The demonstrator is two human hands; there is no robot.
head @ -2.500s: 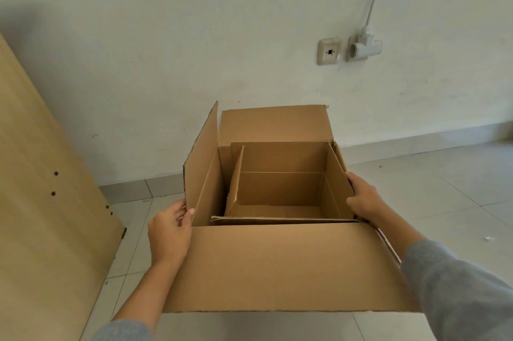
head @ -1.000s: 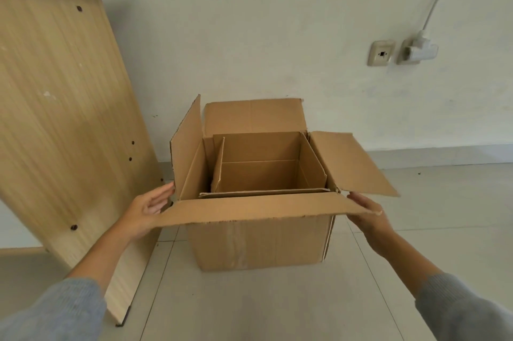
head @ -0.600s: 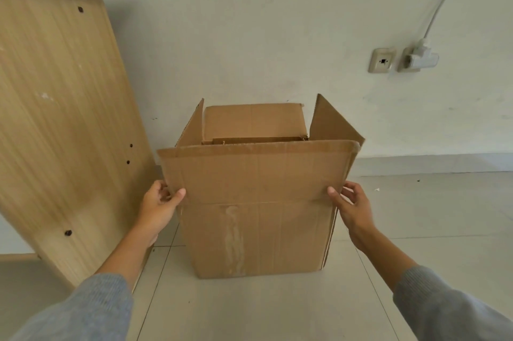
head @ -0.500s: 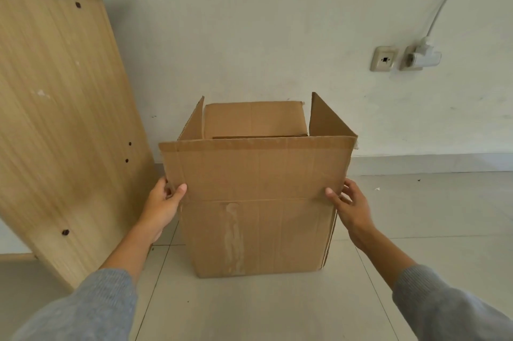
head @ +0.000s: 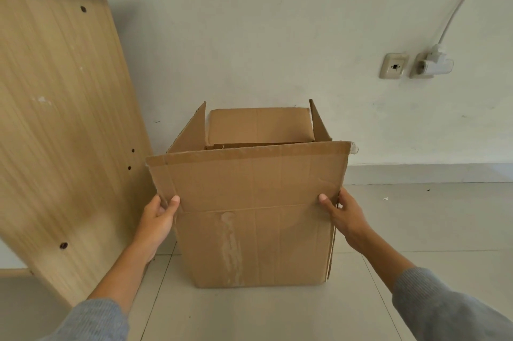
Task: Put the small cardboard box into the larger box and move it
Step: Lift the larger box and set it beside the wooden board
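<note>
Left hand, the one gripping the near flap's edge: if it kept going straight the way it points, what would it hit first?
The left hand points forward and slightly inward, already touching the large box. Going on, it would likely press into the box's left side; depth is uncertain.

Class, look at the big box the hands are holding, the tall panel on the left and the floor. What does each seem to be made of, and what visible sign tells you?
Large box: brown corrugated cardboard, matte; fold creases and a pale strip of tape residue.
Tall panel: probably laminated particleboard, light wood-grain print; drilled holes.
Floor: pale glossy tiles, likely ceramic; thin grout lines.
</note>
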